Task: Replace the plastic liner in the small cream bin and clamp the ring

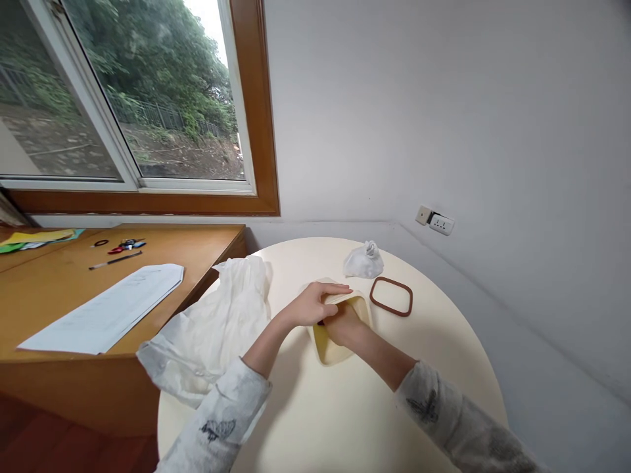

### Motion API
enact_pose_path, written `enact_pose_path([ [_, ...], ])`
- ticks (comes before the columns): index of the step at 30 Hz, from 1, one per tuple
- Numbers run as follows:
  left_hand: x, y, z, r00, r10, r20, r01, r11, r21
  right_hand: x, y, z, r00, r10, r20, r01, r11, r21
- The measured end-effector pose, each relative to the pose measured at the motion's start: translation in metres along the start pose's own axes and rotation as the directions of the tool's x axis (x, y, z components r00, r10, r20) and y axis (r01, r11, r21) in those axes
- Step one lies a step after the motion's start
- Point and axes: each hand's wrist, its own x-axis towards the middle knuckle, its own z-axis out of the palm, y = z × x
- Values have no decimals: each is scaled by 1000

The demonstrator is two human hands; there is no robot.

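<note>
A small cream trash bin (365, 307) lies tilted on the round table, its opening toward me and its inside yellowish. My left hand (311, 303) grips the bin's upper left edge, thumb at the rim and fingers stretched over the outside. Inside the opening is my right hand (342, 324), with its fingers hidden from view. Something small and dark shows near the left thumb, too little to name. To the right of the bin rests a brown rectangular ring frame (411, 301). Behind the bin sits a knotted white plastic bag (363, 260).
A large crumpled white plastic bag (231, 315) spreads over the left part of the round table (444, 368). Left of it, a wooden desk (207, 246) holds paper sheets (108, 305), a pen (116, 261) and keys (129, 244). A wall socket (441, 224) is at the right.
</note>
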Motion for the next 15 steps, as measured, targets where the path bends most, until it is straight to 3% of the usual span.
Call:
enact_pose_path([
  [5,3,1,-2,1000,-3,15,3,1000,-10,-38,-4,-18,982,15,190,18,985,-173],
  [8,6,2,-5,999,-27,37,28,999,-23,-73,2,-40,979,-41,200,75,983,-165],
  [10,8,2,-8,997,-53,53,56,997,-50,-96,10,-59,978,-100,184,106,994,-22],
  [12,10,1,-11,996,-86,35,89,991,-100,-115,20,-77,978,-119,170,71,962,262],
  [15,11,-2,-18,986,-156,-53,142,968,-206,-132,38,-91,961,-107,256,-85,764,639],
])
